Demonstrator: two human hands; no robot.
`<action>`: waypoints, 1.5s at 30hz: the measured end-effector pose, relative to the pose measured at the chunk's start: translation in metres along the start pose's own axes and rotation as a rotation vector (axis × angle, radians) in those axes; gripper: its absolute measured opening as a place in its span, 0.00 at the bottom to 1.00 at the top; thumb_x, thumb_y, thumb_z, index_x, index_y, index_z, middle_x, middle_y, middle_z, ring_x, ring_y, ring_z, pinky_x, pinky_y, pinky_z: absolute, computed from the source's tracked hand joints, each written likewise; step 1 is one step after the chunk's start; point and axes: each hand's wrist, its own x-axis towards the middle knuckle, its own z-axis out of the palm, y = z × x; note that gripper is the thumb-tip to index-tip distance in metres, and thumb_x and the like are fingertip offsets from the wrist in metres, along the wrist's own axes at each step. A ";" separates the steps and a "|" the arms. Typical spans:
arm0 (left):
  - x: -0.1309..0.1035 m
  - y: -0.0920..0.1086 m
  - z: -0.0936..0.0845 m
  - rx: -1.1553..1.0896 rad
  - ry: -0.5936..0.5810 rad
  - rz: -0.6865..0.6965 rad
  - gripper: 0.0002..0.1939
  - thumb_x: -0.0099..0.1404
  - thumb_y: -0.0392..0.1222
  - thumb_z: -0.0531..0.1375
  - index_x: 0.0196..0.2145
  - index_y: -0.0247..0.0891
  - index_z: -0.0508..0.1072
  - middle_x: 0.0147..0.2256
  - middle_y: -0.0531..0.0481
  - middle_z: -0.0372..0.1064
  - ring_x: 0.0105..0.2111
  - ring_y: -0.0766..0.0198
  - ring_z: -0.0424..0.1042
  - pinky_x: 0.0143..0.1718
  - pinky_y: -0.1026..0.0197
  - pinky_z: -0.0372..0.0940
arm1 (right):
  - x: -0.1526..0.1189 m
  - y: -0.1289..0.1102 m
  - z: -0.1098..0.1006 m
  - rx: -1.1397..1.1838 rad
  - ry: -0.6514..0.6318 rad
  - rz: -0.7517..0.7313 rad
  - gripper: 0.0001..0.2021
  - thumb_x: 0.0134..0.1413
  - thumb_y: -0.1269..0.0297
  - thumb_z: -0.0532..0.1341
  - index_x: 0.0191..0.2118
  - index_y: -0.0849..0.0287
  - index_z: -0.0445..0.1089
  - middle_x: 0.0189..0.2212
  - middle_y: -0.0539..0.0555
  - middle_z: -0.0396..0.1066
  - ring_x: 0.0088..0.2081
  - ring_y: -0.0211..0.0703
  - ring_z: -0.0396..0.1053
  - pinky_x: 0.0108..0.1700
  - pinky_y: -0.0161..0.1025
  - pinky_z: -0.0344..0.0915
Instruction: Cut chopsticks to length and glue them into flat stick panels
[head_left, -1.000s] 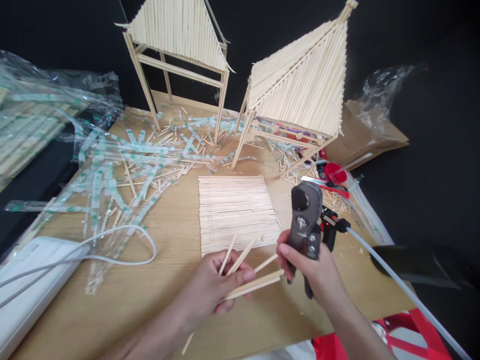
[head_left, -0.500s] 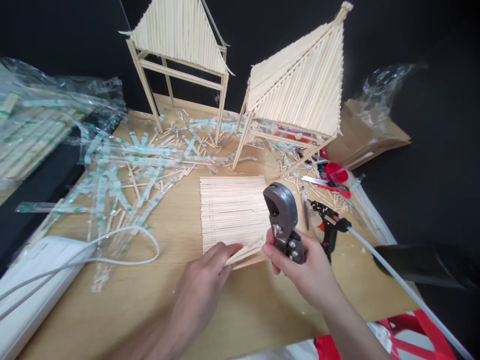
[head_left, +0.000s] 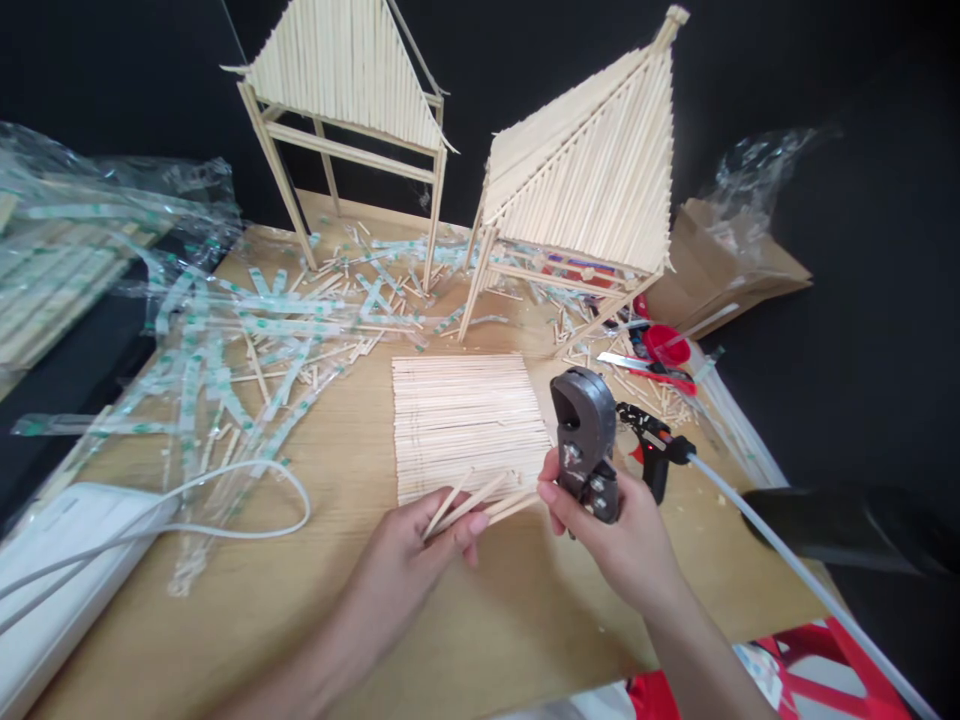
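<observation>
Several thin wooden sticks [head_left: 466,503] fan out from my left hand [head_left: 409,560], pinched between its thumb and fingers. My right hand [head_left: 630,545] is closed around a dark grey metal plier-like cutter [head_left: 586,430], its curved head pointing up. The right thumb and fingertips also touch the far ends of a couple of the sticks. Just beyond both hands, a flat panel of sticks laid side by side [head_left: 461,415] lies on the wooden table [head_left: 337,600]; the held sticks cover part of its near edge.
Two stick-built house models, left [head_left: 337,80] and right [head_left: 592,170], stand at the back. Clear wrappers [head_left: 277,322] and loose sticks litter the left. A glue gun [head_left: 652,445], scissors [head_left: 652,370] and paper bag [head_left: 720,265] lie right; a white power strip [head_left: 82,570] lies left.
My left hand has turned, and its sticks have spread apart, some now pointing upward. My right hand has shifted slightly right with the cutter, which now covers the thin pen-like item behind it.
</observation>
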 end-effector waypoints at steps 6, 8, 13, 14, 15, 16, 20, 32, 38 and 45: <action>0.000 -0.004 -0.001 0.029 0.003 0.044 0.15 0.63 0.49 0.57 0.24 0.38 0.66 0.24 0.57 0.60 0.27 0.67 0.61 0.31 0.68 0.54 | 0.004 0.004 -0.005 0.061 0.008 0.072 0.11 0.51 0.56 0.64 0.34 0.59 0.68 0.22 0.47 0.66 0.23 0.35 0.62 0.25 0.31 0.60; 0.001 -0.005 -0.002 0.000 -0.002 0.016 0.15 0.63 0.49 0.58 0.24 0.38 0.66 0.23 0.57 0.59 0.26 0.67 0.60 0.28 0.68 0.53 | 0.003 0.007 -0.008 0.052 0.007 0.090 0.12 0.50 0.55 0.65 0.34 0.59 0.69 0.22 0.47 0.66 0.24 0.35 0.63 0.27 0.32 0.62; 0.004 -0.004 -0.003 -0.074 -0.006 -0.077 0.17 0.59 0.52 0.61 0.21 0.37 0.69 0.21 0.56 0.63 0.24 0.67 0.60 0.26 0.67 0.52 | -0.010 0.024 -0.023 -0.038 0.034 0.069 0.12 0.55 0.55 0.60 0.36 0.59 0.68 0.27 0.51 0.69 0.29 0.40 0.68 0.32 0.34 0.65; 0.005 -0.003 -0.003 -0.103 -0.028 -0.089 0.16 0.59 0.51 0.61 0.22 0.37 0.70 0.21 0.56 0.65 0.24 0.67 0.61 0.27 0.67 0.52 | -0.014 0.029 -0.028 -0.092 0.029 0.047 0.10 0.56 0.57 0.60 0.37 0.58 0.67 0.29 0.51 0.70 0.31 0.41 0.68 0.33 0.35 0.65; 0.005 -0.002 -0.003 -0.141 -0.051 -0.106 0.15 0.58 0.51 0.62 0.24 0.37 0.71 0.21 0.56 0.67 0.24 0.67 0.61 0.27 0.67 0.52 | -0.019 0.034 -0.033 -0.158 0.024 0.018 0.08 0.56 0.59 0.59 0.38 0.58 0.66 0.31 0.52 0.70 0.32 0.42 0.68 0.34 0.35 0.66; 0.005 0.000 -0.003 -0.181 -0.077 -0.130 0.13 0.57 0.51 0.63 0.26 0.37 0.71 0.20 0.56 0.69 0.23 0.68 0.61 0.26 0.67 0.52 | -0.024 0.038 -0.038 -0.227 0.013 -0.018 0.07 0.54 0.63 0.60 0.39 0.57 0.66 0.33 0.52 0.70 0.34 0.42 0.69 0.35 0.36 0.66; 0.005 0.001 -0.006 -0.289 -0.200 -0.217 0.15 0.55 0.52 0.64 0.28 0.38 0.69 0.18 0.55 0.71 0.17 0.72 0.54 0.20 0.68 0.46 | -0.038 0.048 -0.051 -0.373 -0.044 -0.221 0.19 0.44 0.74 0.60 0.45 0.55 0.63 0.40 0.53 0.68 0.40 0.45 0.68 0.41 0.38 0.65; 0.002 -0.003 -0.016 -0.312 -0.466 -0.161 0.07 0.55 0.43 0.67 0.26 0.37 0.77 0.25 0.53 0.74 0.27 0.69 0.69 0.29 0.68 0.59 | -0.022 0.064 -0.043 -0.516 -0.029 -0.683 0.26 0.40 0.80 0.59 0.48 0.54 0.63 0.41 0.55 0.64 0.44 0.49 0.66 0.56 0.59 0.57; 0.002 -0.006 -0.017 -0.349 -0.516 -0.150 0.08 0.56 0.43 0.67 0.28 0.35 0.77 0.25 0.52 0.75 0.26 0.69 0.71 0.29 0.69 0.61 | -0.022 0.061 -0.040 -0.482 0.007 -0.738 0.25 0.41 0.80 0.60 0.47 0.56 0.64 0.40 0.55 0.65 0.42 0.48 0.65 0.53 0.58 0.60; 0.003 -0.007 -0.016 -0.386 -0.517 -0.142 0.08 0.55 0.43 0.67 0.27 0.34 0.76 0.24 0.53 0.75 0.25 0.70 0.71 0.27 0.70 0.61 | -0.021 0.062 -0.038 -0.445 -0.006 -0.741 0.25 0.40 0.82 0.61 0.47 0.57 0.65 0.40 0.56 0.65 0.42 0.48 0.65 0.52 0.57 0.61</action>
